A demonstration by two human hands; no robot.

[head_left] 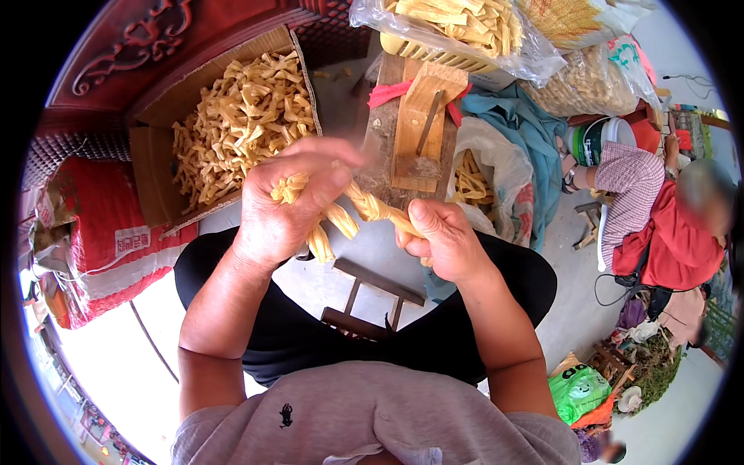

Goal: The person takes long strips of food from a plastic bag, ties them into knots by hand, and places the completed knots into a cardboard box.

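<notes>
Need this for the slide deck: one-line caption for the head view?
Both hands, left hand and right hand, twist a yellow dough strip above a wooden bench.

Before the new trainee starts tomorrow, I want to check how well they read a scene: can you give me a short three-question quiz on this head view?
1. True or false: both hands grip the same twisted yellow dough strip.
2. Where does the cardboard box of yellow twisted pieces lie? A) at the person's upper left B) at the lower right C) on the small wooden stool
3. Fill in: the other person at the right edge wears a checked top and a ___ garment.

Key: 1 true: left hand and right hand both hold it. 2 A. 3 red.
</notes>
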